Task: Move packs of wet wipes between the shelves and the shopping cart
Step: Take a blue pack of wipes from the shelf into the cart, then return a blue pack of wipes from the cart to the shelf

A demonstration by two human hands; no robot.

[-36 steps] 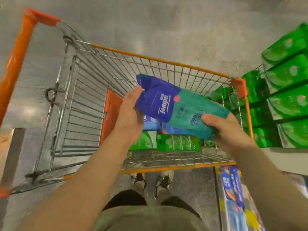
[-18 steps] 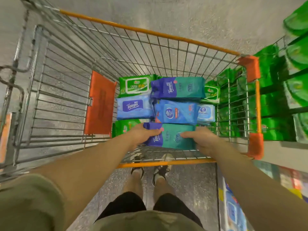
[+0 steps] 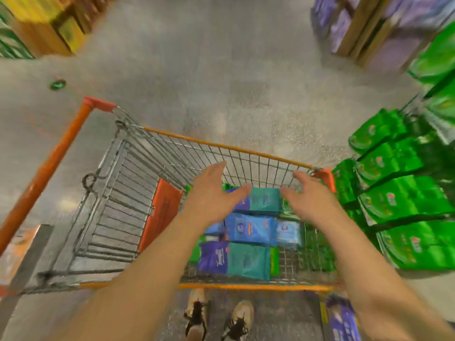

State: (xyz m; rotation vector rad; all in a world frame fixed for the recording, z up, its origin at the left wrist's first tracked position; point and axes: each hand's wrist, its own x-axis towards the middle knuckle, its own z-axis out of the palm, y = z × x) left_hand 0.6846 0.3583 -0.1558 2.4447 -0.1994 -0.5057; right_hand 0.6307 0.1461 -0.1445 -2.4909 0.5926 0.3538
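We see a speckled grey floor in a store aisle, with the wire cart in the middle. Green packs fill shelves right of the cart. Our left hand and right hand hover over the cart, fingers spread, holding nothing. The purple-teal wipes pack lies at the cart's near end beside blue packs. Label writing is too blurred to read.

Bare forearms, no sleeves showing; pale sneakers with dark laces.
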